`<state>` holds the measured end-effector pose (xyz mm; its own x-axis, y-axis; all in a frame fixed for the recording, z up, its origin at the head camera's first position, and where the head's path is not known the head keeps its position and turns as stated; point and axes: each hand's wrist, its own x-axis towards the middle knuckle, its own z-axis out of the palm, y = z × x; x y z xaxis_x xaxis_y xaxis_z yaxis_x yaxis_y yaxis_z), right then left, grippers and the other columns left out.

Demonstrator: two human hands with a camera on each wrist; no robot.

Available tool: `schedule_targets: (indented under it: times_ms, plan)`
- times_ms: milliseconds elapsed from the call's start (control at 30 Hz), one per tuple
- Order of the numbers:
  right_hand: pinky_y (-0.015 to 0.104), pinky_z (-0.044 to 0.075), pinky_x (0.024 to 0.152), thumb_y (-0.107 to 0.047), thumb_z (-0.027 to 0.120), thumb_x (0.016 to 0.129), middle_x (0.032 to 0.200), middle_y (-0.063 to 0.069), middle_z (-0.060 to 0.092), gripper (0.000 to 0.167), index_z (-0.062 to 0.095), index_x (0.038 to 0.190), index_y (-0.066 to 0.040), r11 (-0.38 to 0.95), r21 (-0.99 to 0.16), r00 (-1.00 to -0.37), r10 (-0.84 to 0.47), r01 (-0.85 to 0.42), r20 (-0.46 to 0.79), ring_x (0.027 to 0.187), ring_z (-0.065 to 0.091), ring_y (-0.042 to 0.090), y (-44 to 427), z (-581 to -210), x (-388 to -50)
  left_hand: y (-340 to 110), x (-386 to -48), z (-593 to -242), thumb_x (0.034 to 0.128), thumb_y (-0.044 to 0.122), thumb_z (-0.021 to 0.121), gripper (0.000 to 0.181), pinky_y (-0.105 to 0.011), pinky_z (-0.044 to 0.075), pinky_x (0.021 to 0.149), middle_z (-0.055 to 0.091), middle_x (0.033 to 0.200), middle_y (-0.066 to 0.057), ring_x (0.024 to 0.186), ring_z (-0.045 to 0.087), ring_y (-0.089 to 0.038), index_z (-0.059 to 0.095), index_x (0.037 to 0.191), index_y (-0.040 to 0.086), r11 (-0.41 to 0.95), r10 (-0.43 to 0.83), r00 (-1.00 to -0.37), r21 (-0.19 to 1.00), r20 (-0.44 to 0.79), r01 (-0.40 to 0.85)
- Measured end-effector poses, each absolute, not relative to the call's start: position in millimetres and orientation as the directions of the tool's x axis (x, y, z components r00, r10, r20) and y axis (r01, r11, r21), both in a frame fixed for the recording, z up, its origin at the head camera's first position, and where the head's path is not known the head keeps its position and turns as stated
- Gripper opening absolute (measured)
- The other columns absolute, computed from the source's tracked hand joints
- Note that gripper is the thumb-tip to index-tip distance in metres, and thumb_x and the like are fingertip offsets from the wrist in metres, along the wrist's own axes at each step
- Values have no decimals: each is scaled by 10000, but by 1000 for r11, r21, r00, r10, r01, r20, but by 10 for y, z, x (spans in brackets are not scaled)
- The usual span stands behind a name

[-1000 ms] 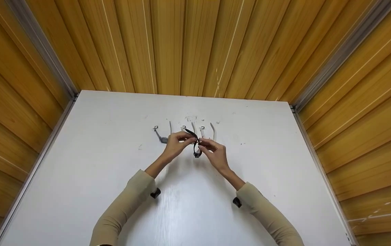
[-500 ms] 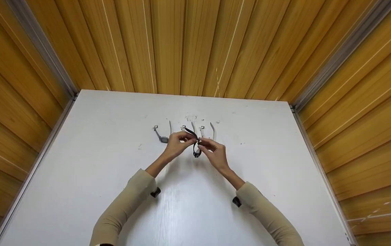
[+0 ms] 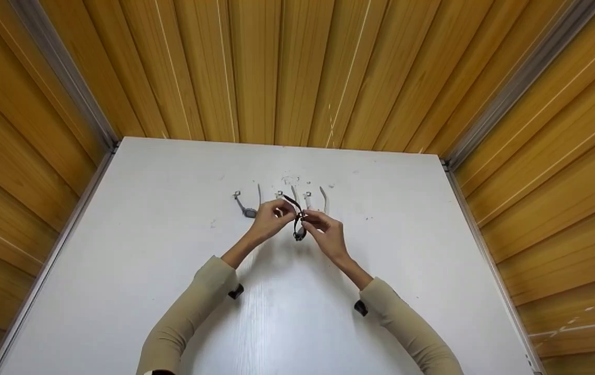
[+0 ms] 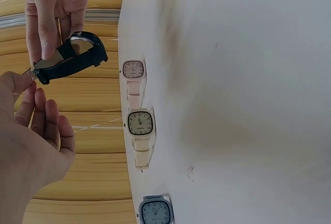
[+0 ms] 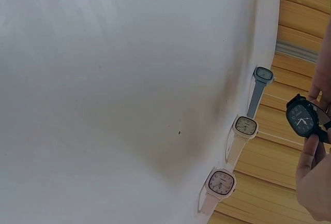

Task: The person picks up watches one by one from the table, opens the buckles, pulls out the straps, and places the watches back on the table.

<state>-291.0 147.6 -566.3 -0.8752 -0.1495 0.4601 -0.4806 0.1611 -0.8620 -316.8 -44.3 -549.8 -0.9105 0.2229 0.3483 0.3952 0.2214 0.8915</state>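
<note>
A black wristwatch (image 5: 300, 119) with a squarish dark dial is held up above the table, its strap bent into a loop. In the head view my left hand (image 3: 270, 219) pinches the strap near the buckle from the left. My right hand (image 3: 327, 232) grips the strap from the opposite side, thumb and fingertips close to the left ones. The dial hangs below both hands. In the left wrist view the strap (image 4: 72, 70) curves between the left hand (image 4: 36, 146) and the right hand (image 4: 57, 12). Fingers partly cover the buckle.
Beyond the hands, three more watches lie in a row on the white table (image 3: 172, 177): a blue-grey one (image 3: 249, 213), a cream one (image 4: 140, 123) and a pink one (image 4: 133, 70). Wood-patterned walls (image 3: 297, 73) enclose the table at the back and sides.
My left fingertips have drawn slightly left, with a wider gap showing between thumb and index finger. The free strap end has shifted a little. The right hand stays nearly still.
</note>
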Motion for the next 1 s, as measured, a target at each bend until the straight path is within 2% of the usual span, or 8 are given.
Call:
schedule_targets:
  times_ms: [167, 300, 433, 567, 700, 767, 867, 1000]
  plan:
    - [265, 627, 813, 51, 723, 900, 1028, 291, 741, 273, 691, 1163, 120, 195, -876, -896, -148, -441, 418, 903, 749, 381, 1454, -5515, -2836, -450, -3093, -5420, 888, -6, 684, 62, -189, 456, 674, 733, 885, -176, 765, 569, -70, 744, 901, -15, 210, 226, -911, 896, 345, 392]
    - [259, 624, 818, 117, 696, 889, 1027, 324, 727, 265, 672, 1148, 166, 195, -881, -901, -150, -431, 407, 909, 728, 448, 1407, -5336, -2737, -433, -2958, -5208, 892, -49, 693, 66, -233, 463, 674, 735, 911, -239, 775, 584, -141, 741, 927, -78, 179, 213, -915, 907, 342, 381]
    - [240, 619, 817, 130, 695, 882, 1034, 325, 725, 260, 674, 1138, 169, 183, -880, -897, -150, -438, 415, 913, 725, 461, 1399, -5334, -2728, -389, -2938, -5188, 872, -61, 719, 52, -225, 463, 662, 728, 886, -261, 748, 589, -163, 730, 903, -103, 186, 187, -912, 899, 364, 397]
    - [233, 618, 809, 132, 695, 880, 1026, 330, 723, 264, 668, 1139, 176, 180, -876, -893, -148, -448, 426, 902, 729, 454, 1401, -5342, -2727, -358, -2967, -5275, 873, -56, 723, 51, -201, 446, 645, 725, 875, -252, 739, 578, -124, 720, 881, -106, 197, 155, -914, 895, 374, 400]
    - [208, 609, 824, 130, 690, 885, 1042, 335, 720, 272, 658, 1150, 185, 180, -879, -896, -135, -442, 423, 913, 733, 436, 1405, -5345, -2730, -364, -2973, -5355, 882, -30, 738, 65, -194, 468, 670, 737, 918, -225, 762, 593, -101, 743, 930, -74, 201, 152, -919, 899, 364, 389]
    - [202, 607, 829, 127, 690, 887, 1054, 337, 719, 256, 665, 1134, 188, 185, -879, -898, -130, -439, 421, 916, 739, 418, 1406, -5345, -2730, -377, -2960, -5365, 884, -21, 745, 92, -224, 511, 705, 747, 955, -220, 792, 632, -141, 754, 965, -65, 189, 174, -916, 900, 362, 392]
    - [196, 603, 831, 119, 696, 887, 1074, 336, 716, 223, 684, 1100, 185, 183, -885, -903, -126, -429, 412, 931, 748, 372, 1405, -5346, -2729, -395, -2938, -5359, 884, -16, 750, 148, -331, 574, 767, 754, 1009, -238, 850, 690, -280, 751, 1015, -85, 165, 212, -910, 904, 357, 394]
    - [180, 598, 829, 96, 704, 895, 1090, 331, 711, 206, 695, 1083, 179, 166, -901, -915, -125, -400, 383, 947, 754, 258, 1403, -5364, -2739, -387, -2993, -5465, 906, 5, 738, 189, -441, 598, 821, 748, 1041, -265, 914, 703, -399, 734, 1058, -108, 177, 234, -911, 906, 340, 383]
